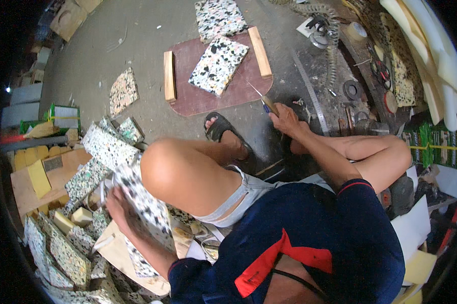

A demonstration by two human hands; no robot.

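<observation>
In my right hand (285,120) is a knife (268,105), gripped by its handle, its thin blade pointing forward and left. At my left side, my left hand (119,206) closes on the edge of a black-and-white speckled foam sheet (146,197); motion blurs both, and my fingers are partly hidden. Ahead of my feet lies a reddish-brown board (180,63) with a wooden strip (169,76) on its left and another wooden strip (259,52) on its right. A speckled foam piece (219,65) rests on the board between them. Beyond it, another foam piece (219,19) overlaps the board's far edge.
Foam offcuts (69,253) are heaped at my left. A loose foam scrap (124,91) lies on the floor left of the board. To the right are a steel ruler (309,91), a coiled hose (332,48), a tape roll (356,31) and white foam sheets (436,55).
</observation>
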